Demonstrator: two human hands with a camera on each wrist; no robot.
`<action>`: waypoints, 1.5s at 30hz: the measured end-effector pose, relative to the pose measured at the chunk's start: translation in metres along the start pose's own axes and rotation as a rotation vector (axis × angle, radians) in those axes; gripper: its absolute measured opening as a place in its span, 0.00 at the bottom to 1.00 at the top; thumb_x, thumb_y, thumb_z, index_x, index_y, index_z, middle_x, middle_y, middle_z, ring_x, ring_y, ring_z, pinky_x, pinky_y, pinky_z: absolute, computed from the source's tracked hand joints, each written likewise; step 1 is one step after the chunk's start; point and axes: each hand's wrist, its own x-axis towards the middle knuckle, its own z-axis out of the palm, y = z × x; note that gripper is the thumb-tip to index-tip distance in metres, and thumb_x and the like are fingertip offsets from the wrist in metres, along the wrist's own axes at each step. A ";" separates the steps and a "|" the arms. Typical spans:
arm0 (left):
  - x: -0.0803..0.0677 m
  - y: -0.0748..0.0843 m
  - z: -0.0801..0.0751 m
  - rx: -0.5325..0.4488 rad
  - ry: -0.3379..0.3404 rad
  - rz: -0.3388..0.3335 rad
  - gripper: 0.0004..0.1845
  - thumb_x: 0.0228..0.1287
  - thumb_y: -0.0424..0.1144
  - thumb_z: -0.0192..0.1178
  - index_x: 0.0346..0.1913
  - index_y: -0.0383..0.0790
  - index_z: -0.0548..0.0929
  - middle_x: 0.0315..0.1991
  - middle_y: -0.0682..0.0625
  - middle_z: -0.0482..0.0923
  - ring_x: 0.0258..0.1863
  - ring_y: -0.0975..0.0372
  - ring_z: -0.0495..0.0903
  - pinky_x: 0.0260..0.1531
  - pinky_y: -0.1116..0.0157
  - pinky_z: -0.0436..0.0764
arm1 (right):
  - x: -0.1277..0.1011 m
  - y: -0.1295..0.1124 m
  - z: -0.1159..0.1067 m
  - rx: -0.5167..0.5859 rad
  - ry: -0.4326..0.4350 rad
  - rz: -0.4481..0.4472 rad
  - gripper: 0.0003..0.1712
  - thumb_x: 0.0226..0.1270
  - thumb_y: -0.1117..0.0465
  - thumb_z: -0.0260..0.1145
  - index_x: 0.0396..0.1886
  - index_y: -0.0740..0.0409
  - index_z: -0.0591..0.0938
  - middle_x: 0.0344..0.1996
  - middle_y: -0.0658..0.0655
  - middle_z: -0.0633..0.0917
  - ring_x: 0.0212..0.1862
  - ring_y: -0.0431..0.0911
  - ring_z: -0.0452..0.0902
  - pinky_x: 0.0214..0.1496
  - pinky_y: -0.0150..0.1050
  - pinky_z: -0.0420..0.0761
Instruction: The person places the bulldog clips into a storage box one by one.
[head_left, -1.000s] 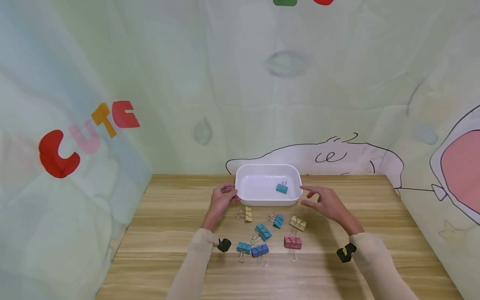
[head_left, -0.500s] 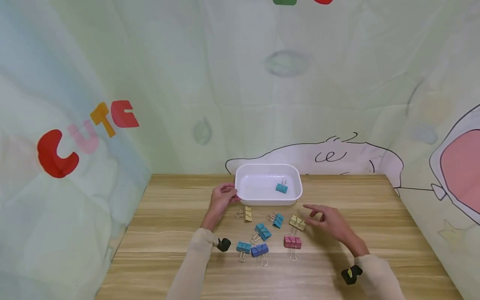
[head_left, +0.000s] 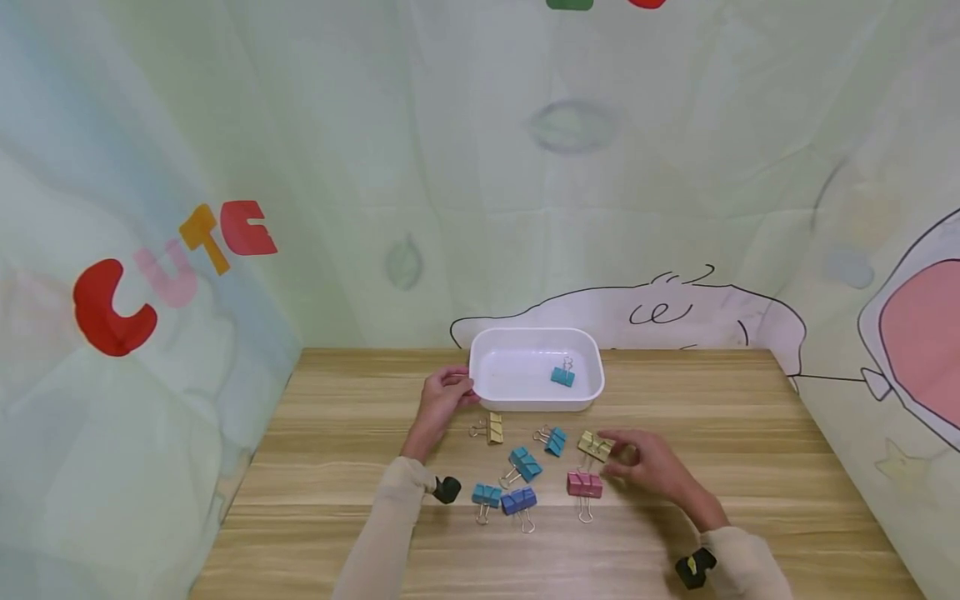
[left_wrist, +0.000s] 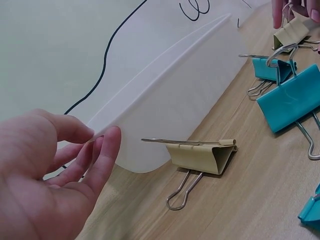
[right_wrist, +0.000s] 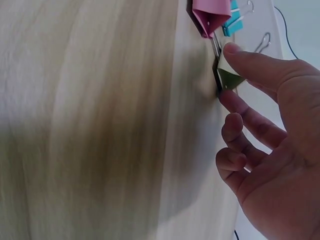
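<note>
My left hand (head_left: 441, 408) pinches the left rim of a white plastic tray (head_left: 510, 404), thumb above and fingers below, as the left wrist view shows. Inside the tray, toward its right end, lies a teal binder clip (head_left: 563, 377). On the table my right hand (head_left: 652, 467) has thumb and index finger on either side of a yellow binder clip (head_left: 595, 446), pinching its end. Right in front of that clip lies a pink binder clip (head_left: 585, 484). The far side of the pinched clip is hidden by fingers in the right wrist view.
Another yellow binder clip (head_left: 495, 428) lies just before the tray, near my left hand. Several more clips lie on the wooden table (head_left: 360, 517), among them a teal clip (head_left: 556, 442) and a blue clip (head_left: 519, 501). A printed cloth (head_left: 360, 167) hangs behind the table.
My right hand has left the tray's right side and come down toward me to the right-hand yellow binder clip, its thumb and index finger closing around it. My left hand stays at the tray.
</note>
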 end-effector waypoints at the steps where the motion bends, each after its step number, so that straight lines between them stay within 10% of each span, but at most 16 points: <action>1: 0.000 0.000 0.000 0.002 0.001 0.000 0.18 0.72 0.25 0.60 0.61 0.22 0.76 0.50 0.31 0.77 0.38 0.50 0.86 0.46 0.59 0.91 | 0.001 0.000 0.001 -0.006 0.002 -0.001 0.31 0.58 0.62 0.81 0.61 0.65 0.83 0.36 0.53 0.88 0.33 0.41 0.79 0.35 0.36 0.84; 24: -0.003 0.004 -0.002 -0.035 -0.047 -0.003 0.20 0.74 0.25 0.58 0.63 0.16 0.72 0.56 0.22 0.74 0.41 0.49 0.87 0.57 0.47 0.85 | 0.006 -0.002 0.018 -0.059 0.111 0.117 0.15 0.64 0.66 0.76 0.51 0.58 0.90 0.30 0.44 0.86 0.32 0.38 0.79 0.34 0.33 0.83; 45: -0.003 0.007 -0.003 -0.021 -0.057 -0.023 0.19 0.73 0.24 0.57 0.62 0.17 0.74 0.56 0.22 0.74 0.44 0.46 0.85 0.56 0.51 0.87 | 0.003 -0.002 0.014 -0.089 0.212 0.137 0.09 0.63 0.70 0.75 0.41 0.58 0.93 0.43 0.59 0.91 0.31 0.40 0.79 0.28 0.30 0.79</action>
